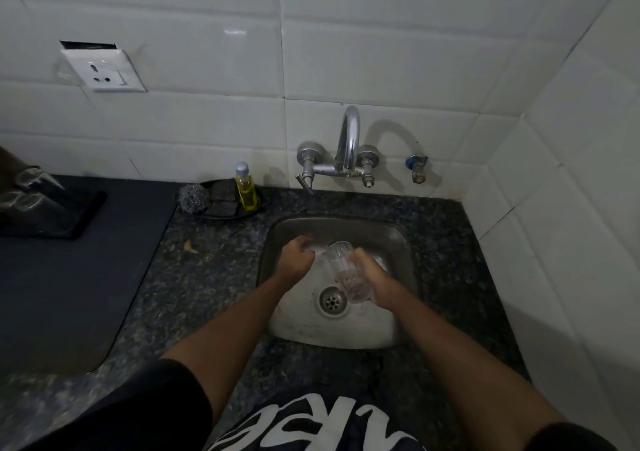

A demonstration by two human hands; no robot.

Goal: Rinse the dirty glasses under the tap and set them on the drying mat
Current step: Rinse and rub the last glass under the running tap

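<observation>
A clear ribbed glass (341, 267) is tilted over the steel sink (403, 315), its mouth toward the back wall and its base toward me. My right hand (375, 277) grips it from the right side. My left hand (294, 256) is just left of the glass's upper part with its fingers curled; something pale shows beside them, and I cannot tell if it is water or a held object. The chrome tap (348, 139) arches above the basin. A dark drying mat (69, 277) covers the counter at the left.
Clear glasses (27, 187) stand on a dark tray (69, 222) at the far left. A yellow soap bottle (245, 191) and a steel scrubber (194, 198) sit behind the sink by the wall. The drain (332, 300) is open. Tiled walls close in behind and at the right.
</observation>
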